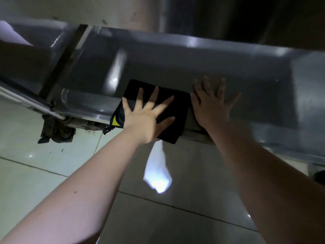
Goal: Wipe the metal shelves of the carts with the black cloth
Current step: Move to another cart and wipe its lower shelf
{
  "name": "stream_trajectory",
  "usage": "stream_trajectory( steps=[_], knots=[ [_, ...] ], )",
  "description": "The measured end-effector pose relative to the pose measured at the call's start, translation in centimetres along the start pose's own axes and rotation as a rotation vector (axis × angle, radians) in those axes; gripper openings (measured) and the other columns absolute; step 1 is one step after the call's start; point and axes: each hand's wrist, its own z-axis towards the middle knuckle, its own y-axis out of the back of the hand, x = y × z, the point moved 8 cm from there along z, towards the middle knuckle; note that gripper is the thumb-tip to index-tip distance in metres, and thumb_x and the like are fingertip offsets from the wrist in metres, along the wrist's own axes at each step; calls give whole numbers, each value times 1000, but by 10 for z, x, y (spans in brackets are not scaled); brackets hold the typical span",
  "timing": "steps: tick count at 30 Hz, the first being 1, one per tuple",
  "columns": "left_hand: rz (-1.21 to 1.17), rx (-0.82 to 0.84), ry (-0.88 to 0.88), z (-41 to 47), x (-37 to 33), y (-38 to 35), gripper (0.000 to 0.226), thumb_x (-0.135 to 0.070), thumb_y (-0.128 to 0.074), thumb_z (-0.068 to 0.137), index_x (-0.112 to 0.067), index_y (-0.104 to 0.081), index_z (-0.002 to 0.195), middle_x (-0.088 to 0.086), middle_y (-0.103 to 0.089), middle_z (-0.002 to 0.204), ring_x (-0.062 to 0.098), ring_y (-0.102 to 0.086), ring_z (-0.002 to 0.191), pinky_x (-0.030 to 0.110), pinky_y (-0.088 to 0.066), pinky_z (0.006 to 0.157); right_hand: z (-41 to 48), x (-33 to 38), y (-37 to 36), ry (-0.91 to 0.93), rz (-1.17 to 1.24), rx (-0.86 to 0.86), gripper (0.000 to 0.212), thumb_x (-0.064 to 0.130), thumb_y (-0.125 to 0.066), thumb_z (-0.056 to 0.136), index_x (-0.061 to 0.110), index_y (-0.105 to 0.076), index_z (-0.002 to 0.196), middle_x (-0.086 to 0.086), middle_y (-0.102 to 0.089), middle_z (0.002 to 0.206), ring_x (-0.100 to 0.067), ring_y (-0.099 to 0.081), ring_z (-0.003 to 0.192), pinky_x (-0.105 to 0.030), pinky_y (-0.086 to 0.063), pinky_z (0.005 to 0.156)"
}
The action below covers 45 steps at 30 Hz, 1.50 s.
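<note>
A pale tiled floor fills the lower part of the view, with a bright glare patch on it below the hands. Above it, past the fingertips of both hands, runs the long metal shelf of a cart, grey and shiny, with a raised rim along its near edge. To the left of the left hand's fingers a dark gap separates this shelf from a second metal shelf, and a grimy caster wheel sits under the corner there, lower left of those fingers.

The black cloth lies flat on the near part of the long shelf, draped over the rim so its lower edge hangs off toward the floor. It is directly beneath the left hand, whose fingers are spread wide and pressed flat on top of it, not curled around it. A small yellow tag shows at the cloth's left corner, just left of that hand's wrist side.

The right hand rests just beside the cloth's right edge, its fingers also splayed flat on the bare metal, holding nothing.
</note>
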Motion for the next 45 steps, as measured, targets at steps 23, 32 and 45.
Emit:
stream_trajectory(
  steps=[23,32,45],
  knots=[
    [10,55,-56,14,43,3,68,-83,-21,82,-68,8,142,-14,20,163,34,21,148,73,9,108,-3,3,-11,0,-201,156,69,75,-16,89,55,13,148,12,18,163,-37,19,148,-79,5,105],
    [19,56,171,49,123,22,69,-84,-21,84,-67,12,141,-12,21,163,33,21,149,72,10,110,3,0,-12,-22,-176,148,71,81,-16,85,58,9,148,14,15,163,-35,17,149,-76,6,107],
    [-2,-2,74,2,106,9,66,-80,-22,86,-67,7,143,-10,17,164,34,20,149,72,9,110,8,68,9,191,-158,-54,66,62,-24,97,40,-2,156,6,6,166,-29,13,151,-64,10,115]
  ],
)
